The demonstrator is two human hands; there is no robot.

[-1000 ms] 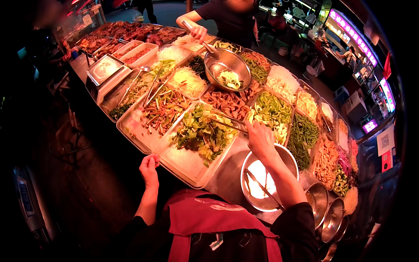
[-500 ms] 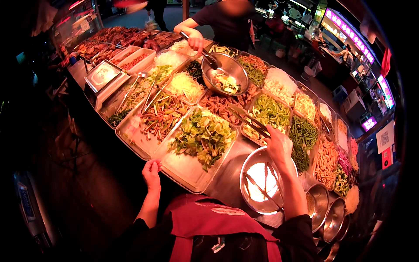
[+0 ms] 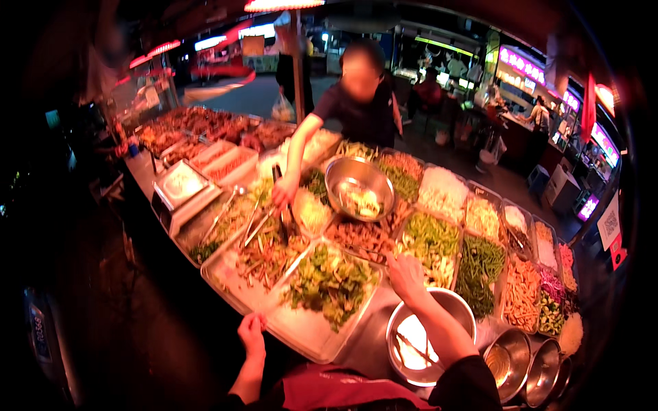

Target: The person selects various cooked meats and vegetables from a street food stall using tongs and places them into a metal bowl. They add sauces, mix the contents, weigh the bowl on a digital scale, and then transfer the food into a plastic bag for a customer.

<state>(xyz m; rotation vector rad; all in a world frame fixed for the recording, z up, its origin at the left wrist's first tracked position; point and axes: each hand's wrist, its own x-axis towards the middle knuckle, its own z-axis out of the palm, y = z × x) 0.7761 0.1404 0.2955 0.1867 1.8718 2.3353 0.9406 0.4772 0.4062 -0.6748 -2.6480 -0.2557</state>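
Observation:
My right hand (image 3: 408,277) is closed round dark tongs (image 3: 367,253), their far ends over a tray of brown meat strips (image 3: 353,236). By the near corner of a tray of chopped leafy greens (image 3: 325,288), my left hand (image 3: 252,334) has its fingers curled together; whether they grip the rim I cannot tell. Below my right forearm sits a steel bowl (image 3: 460,301) with tongs inside. Across the counter, another person's hand (image 3: 284,192) holds dark tongs down into a tray of chopped vegetable strips (image 3: 264,264). A steel bowl (image 3: 336,181) holding some greens rests on the trays.
Trays of green beans (image 3: 478,274), white noodles (image 3: 442,192) and shredded carrot-coloured food (image 3: 521,294) fill the right side. Several steel bowls (image 3: 510,363) stand at the near right edge. Cooked meats (image 3: 205,127) lie far left. A post (image 3: 297,68) rises behind the counter.
My right hand has shifted a little left, tongs lower over the meat. The other person's tongs went from the steel bowl to the vegetable strips. The view has tilted up.

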